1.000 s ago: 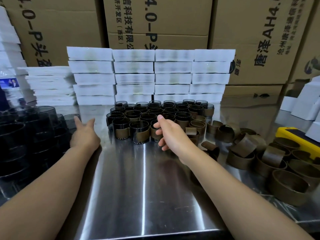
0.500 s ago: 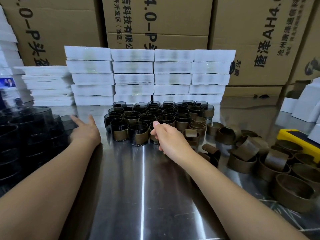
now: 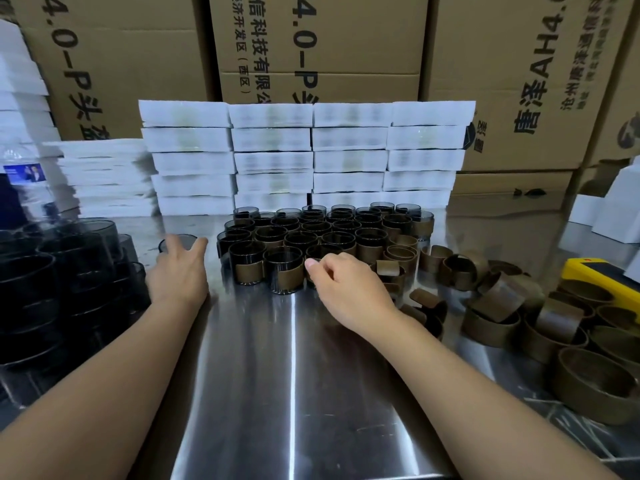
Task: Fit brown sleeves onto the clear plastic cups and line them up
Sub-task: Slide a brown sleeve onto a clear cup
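Several clear cups with brown sleeves stand in rows at the middle of the steel table. The front row holds two sleeved cups side by side. My right hand sits at the right end of that row. Its curled fingers and thumb pinch a third sleeved cup, mostly hidden behind the hand. My left hand reaches far left, and its thumb and fingers hold a bare clear cup. Stacked bare cups fill the left side, and loose brown sleeves lie at the right.
Stacks of white boxes stand right behind the cups, with cardboard cartons behind them. A yellow device lies at the far right beyond the sleeves. More white boxes are at the right edge.
My right hand lowered and curled tighter on the sleeved cup at the front row's right end. My left hand turned from the cup stack and now has a bare cup between thumb and fingers.
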`<action>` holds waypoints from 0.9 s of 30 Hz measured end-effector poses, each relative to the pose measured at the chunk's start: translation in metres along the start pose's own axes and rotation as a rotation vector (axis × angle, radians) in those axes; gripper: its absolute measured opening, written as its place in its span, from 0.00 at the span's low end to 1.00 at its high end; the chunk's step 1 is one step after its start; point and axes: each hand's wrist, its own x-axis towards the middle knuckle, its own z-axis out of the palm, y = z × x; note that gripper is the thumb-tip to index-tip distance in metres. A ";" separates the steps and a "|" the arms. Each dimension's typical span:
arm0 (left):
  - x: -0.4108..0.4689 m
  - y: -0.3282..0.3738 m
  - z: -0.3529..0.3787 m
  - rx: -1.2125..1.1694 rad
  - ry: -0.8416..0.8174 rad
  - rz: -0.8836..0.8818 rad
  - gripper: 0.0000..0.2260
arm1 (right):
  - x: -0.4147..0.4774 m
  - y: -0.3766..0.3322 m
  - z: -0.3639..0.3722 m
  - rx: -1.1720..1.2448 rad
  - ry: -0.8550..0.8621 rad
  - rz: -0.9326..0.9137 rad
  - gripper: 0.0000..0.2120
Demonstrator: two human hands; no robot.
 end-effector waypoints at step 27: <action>-0.020 0.026 -0.033 -0.520 0.436 0.237 0.31 | -0.001 0.007 -0.022 -0.573 0.031 0.169 0.13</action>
